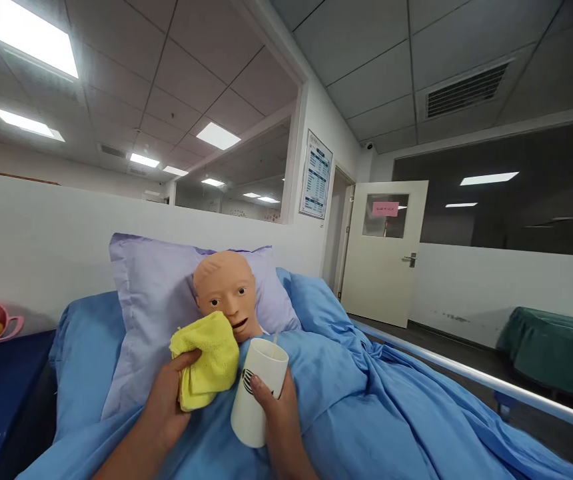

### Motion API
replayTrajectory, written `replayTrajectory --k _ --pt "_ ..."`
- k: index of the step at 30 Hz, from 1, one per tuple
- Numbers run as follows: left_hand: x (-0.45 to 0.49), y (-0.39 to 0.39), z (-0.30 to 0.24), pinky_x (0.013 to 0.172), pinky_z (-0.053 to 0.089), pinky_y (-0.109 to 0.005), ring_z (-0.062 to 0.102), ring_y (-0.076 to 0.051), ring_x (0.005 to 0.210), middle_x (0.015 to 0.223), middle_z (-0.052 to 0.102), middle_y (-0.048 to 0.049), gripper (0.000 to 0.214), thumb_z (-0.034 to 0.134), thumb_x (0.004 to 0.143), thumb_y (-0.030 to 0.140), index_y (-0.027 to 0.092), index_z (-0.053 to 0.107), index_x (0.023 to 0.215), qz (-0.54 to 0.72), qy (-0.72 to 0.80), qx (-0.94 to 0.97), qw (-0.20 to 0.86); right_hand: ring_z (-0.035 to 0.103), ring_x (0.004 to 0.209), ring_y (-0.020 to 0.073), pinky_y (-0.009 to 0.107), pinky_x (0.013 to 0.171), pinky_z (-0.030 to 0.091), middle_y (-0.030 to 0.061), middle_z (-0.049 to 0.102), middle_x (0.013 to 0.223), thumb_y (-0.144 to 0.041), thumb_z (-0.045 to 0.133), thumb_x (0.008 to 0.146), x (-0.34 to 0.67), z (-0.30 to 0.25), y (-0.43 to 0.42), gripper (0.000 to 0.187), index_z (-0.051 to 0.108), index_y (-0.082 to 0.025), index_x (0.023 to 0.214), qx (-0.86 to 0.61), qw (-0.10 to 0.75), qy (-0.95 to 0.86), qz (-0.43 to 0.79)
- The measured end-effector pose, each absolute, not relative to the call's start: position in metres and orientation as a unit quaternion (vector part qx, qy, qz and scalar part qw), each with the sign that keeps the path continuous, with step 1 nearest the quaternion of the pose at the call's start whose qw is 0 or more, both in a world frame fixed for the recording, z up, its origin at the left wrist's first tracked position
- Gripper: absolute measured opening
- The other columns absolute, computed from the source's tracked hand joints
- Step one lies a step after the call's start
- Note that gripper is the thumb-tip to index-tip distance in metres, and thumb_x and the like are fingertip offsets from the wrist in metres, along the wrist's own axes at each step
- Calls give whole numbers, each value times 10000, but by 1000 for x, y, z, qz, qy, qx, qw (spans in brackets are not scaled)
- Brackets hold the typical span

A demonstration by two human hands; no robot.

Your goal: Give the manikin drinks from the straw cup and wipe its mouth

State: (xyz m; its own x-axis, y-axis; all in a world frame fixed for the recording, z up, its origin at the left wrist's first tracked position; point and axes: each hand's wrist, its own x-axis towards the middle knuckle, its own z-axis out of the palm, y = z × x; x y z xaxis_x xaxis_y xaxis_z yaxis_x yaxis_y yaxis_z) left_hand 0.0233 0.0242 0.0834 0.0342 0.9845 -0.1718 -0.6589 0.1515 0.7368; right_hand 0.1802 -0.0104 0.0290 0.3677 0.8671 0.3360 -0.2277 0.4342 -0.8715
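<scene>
A care manikin's head (224,287) lies face up on a lilac pillow (154,287), its mouth slightly open. Folded in my left hand (169,393) is a yellow cloth (209,363), which overlaps the manikin's cheek and chin in view; whether it touches them I cannot tell. My right hand (281,410) is wrapped around a white cup (254,407) with a dark round logo. A thin pale straw (275,339) sticks up at the cup's rim. The cup is tilted a little, over the blue quilt (356,413), just below the chin.
To the left, a pink basket (4,340) with yellow and red items stands on a dark blue surface (9,393). A pale bed rail (466,377) runs along the right side. Beyond it are an open door (389,253) and a green-covered object (556,350).
</scene>
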Motion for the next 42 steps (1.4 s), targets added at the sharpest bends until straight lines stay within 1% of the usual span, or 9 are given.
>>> replayTrajectory --k 3,6,9,15,18,23,30,36,42 --pt "23 32 56 789 619 -395 738 -272 891 1022 759 -124 347 585 837 103 109 628 1181 632 287 196 692 651 780 231 351 664 553 61 701 910 -551 809 620 181 27 -10 694 553 -183 1151 -380 712 -441 392" --pt "21 37 35 890 591 -437 711 -295 1003 1145 728 -130 404 610 873 216 140 597 1269 623 246 181 720 619 741 203 324 642 538 41 683 853 -548 813 611 182 25 -12 676 565 -188 1127 -371 681 -490 399" --pt "20 36 27 970 550 -457 670 -311 1096 1201 704 -138 461 621 884 325 143 579 1306 608 211 178 744 609 740 192 306 637 526 41 678 856 -534 809 621 183 25 -15 646 583 -187 1117 -376 652 -520 404" --pt "19 26 31 1056 488 -433 638 -286 1158 1242 685 -123 483 551 933 313 151 502 1385 596 160 160 770 625 709 204 321 612 535 50 693 869 -545 806 621 186 26 -16 670 583 -196 1148 -395 644 -498 427" --pt "17 24 31 1064 482 -414 633 -280 1167 1267 672 -121 515 553 932 335 154 472 1406 581 155 162 782 645 718 222 328 602 542 60 702 883 -551 805 624 187 26 -15 682 589 -199 1166 -404 641 -483 438" --pt "12 24 24 1058 488 -411 628 -286 1174 1273 670 -114 504 580 914 358 161 506 1373 570 155 182 786 671 802 245 359 676 564 76 711 945 -532 808 635 187 26 -16 728 569 -192 1233 -407 637 -475 451" --pt "11 25 18 1048 496 -419 642 -291 1151 1224 694 -129 478 585 910 327 139 524 1345 576 156 193 779 685 849 260 363 694 568 83 717 988 -515 813 648 187 34 -14 663 583 -195 1182 -402 615 -484 476" --pt "11 22 19 1025 513 -415 671 -281 1099 1156 724 -132 446 588 905 266 120 529 1322 590 175 193 764 684 847 250 324 649 550 89 709 981 -472 765 740 194 37 -8 542 596 -178 1162 -368 577 -518 514" --pt "14 26 18 1019 514 -419 682 -287 1076 1169 715 -150 463 576 911 278 96 519 1333 582 166 214 767 682 875 260 339 663 556 99 704 1048 -466 777 733 194 39 -8 600 567 -197 1227 -361 568 -526 520"
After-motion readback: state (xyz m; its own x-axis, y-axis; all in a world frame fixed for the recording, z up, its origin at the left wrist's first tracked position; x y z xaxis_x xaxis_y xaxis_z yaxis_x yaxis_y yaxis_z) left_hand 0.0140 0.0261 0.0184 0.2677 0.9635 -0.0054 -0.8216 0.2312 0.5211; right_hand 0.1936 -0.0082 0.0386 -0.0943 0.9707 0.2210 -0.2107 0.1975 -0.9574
